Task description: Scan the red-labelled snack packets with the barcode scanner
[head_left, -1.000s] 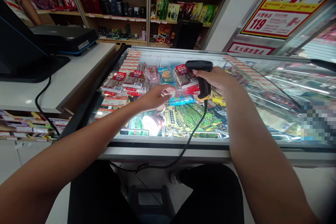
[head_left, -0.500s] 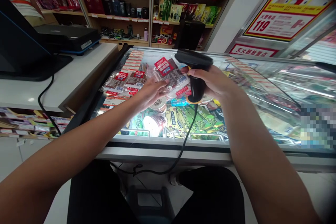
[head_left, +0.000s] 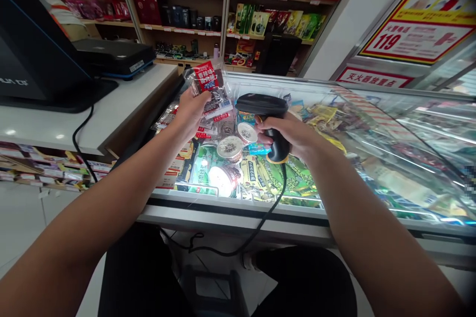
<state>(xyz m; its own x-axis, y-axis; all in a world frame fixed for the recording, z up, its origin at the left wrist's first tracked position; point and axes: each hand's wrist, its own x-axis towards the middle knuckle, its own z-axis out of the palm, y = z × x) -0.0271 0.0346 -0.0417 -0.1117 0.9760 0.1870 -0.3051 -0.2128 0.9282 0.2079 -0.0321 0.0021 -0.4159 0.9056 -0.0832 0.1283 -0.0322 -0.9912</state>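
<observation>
My left hand (head_left: 193, 111) is closed on a clear snack packet (head_left: 219, 90) with a red label, raised over the left end of the glass-topped freezer (head_left: 297, 208). The thumb lies across its front, and a barcode shows at its lower right. My right hand (head_left: 292, 133) is wrapped round the grip of a black barcode scanner (head_left: 262, 104), whose head points left towards the packet. Between and below the hands, ice cream cups (head_left: 229, 147) and green ice-pop packs (head_left: 293, 173) lie in the freezer. More red-labelled packets (head_left: 206, 131) sit partly hidden behind my left hand.
On the left, a white counter (head_left: 59, 131) bears a black monitor (head_left: 33, 49) and a flat black device (head_left: 115, 54). The scanner's cable (head_left: 256, 230) hangs over the freezer's front edge. Behind stand stocked shelves (head_left: 182, 29). A person's sleeve (head_left: 55, 7) shows at upper left.
My left hand has moved left and up with the packet, away from the scanner. The right hand with the scanner is slightly lower, and the ice cream cups are now more exposed.
</observation>
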